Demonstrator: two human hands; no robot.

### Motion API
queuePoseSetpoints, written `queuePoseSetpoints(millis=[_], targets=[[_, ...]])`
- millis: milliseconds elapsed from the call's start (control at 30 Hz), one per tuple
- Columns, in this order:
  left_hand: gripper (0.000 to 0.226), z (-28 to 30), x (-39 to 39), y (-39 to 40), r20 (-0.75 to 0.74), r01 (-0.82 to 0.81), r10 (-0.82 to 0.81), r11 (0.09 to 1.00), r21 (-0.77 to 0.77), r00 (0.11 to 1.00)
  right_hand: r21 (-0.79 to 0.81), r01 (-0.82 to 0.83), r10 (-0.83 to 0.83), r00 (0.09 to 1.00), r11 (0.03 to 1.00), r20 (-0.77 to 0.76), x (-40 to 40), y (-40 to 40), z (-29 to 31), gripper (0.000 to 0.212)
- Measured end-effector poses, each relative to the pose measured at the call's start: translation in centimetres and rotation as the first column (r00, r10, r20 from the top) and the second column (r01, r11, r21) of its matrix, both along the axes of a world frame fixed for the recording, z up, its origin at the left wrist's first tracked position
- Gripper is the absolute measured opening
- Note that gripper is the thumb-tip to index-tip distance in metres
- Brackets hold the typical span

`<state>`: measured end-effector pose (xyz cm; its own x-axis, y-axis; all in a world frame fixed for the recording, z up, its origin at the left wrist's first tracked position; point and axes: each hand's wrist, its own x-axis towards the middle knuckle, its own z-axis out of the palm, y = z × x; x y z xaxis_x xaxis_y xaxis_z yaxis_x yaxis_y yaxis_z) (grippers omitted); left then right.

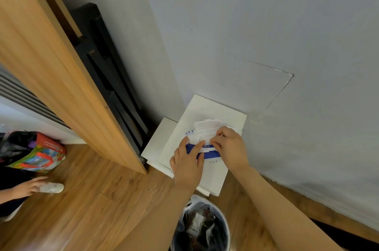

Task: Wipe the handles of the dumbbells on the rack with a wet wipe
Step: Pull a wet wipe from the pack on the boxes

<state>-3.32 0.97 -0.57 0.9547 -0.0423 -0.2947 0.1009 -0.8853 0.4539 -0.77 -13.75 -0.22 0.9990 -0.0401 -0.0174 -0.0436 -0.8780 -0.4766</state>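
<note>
Wet wipe pack (202,138), white with a blue band, lower centre of the frame, lying on a stack of white boards (215,107) against the grey wall (266,25); flip lid (206,125) raised, print on the pack too small to read. Left hand (187,160) laid over the pack's lower left part, fingers fairly straight and pressing it down, blue band partly hidden beneath. Right hand (229,146) at the pack's opening, fingertips curled and pinching something white there, probably a wipe, though blur and the fingers themselves hide the edge. Dumbbells and rack not identifiable anywhere in view. Black slatted frame (106,78) leaning between the wall and a wooden panel (51,56), left of centre, lower end hidden behind the boards. Waste bin (202,228) with plastic liner at bottom centre, cut off by the frame edge, contents dark and indistinct. Colourful printed bag (39,152) at left, partly cut off. Second person's hand (28,186) at lower left, touching a white shoe (52,187); rest of that person out of frame. Wood floor (92,199) throughout the lower part.
</note>
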Motion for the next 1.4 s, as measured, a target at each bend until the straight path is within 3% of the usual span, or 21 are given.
queuePoseSetpoints(millis=[167, 333, 500, 667, 767, 833, 1067, 1333, 1400], targets=[[0.042, 0.0, 0.2, 0.3, -0.008, 0.07, -0.07, 0.994, 0.079, 0.998, -0.178, -0.098, 0.094, 0.995, 0.979, -0.029, -0.1, 0.7, -0.4, 0.035], [0.043, 0.0, 0.1, 0.4, -0.004, 0.069, -0.068, 0.994, 0.08, 0.998, -0.127, -0.095, 0.089, 0.995, 0.987, -0.052, -0.3, 0.5, -0.2, 0.05], [0.046, 0.5, -0.1, 0.6, -0.019, 0.077, -0.075, 0.994, 0.084, 0.997, -0.06, -0.048, 0.048, 0.999, 0.997, 0.007, -1.4, 0.5, -0.4, 0.051], [0.047, 1.0, 0.3, 0.4, -0.037, 0.132, -0.128, 0.977, 0.166, 0.991, 0.08, 0.027, -0.033, 0.997, 0.996, 0.076, -1.5, 0.6, 0.0, 0.022], [0.052, 0.8, 0.2, 0.6, -0.03, 0.217, -0.217, 0.944, 0.25, 0.976, 0.092, 0.024, -0.03, 0.998, 0.995, 0.061, -1.2, 0.4, -0.2, 0.022], [0.055, 0.7, 0.2, 0.8, 0.055, 0.213, -0.237, 0.936, 0.28, 0.97, 0.104, 0.024, -0.028, 0.999, 0.994, 0.037, -1.2, 0.4, -0.1, 0.02], [0.054, -0.2, 0.4, 1.2, 0.003, 0.267, -0.281, 0.914, 0.304, 0.96, 0.037, 0.025, -0.027, 0.997, 0.999, 0.07, -1.4, 1.2, 0.1, 0.032], [0.054, 1.0, 0.9, 1.4, -0.071, 0.283, -0.275, 0.908, 0.308, 0.959, 0.135, 0.075, -0.072, 0.997, 0.988, -0.031, -1.6, 1.2, 1.2, 0.032], [0.053, 1.1, 0.9, 1.5, -0.079, 0.29, -0.279, 0.912, 0.289, 0.957, 0.242, 0.149, -0.146, 0.989, 0.959, -0.03, -1.7, 1.1, 1.8, 0.024]])
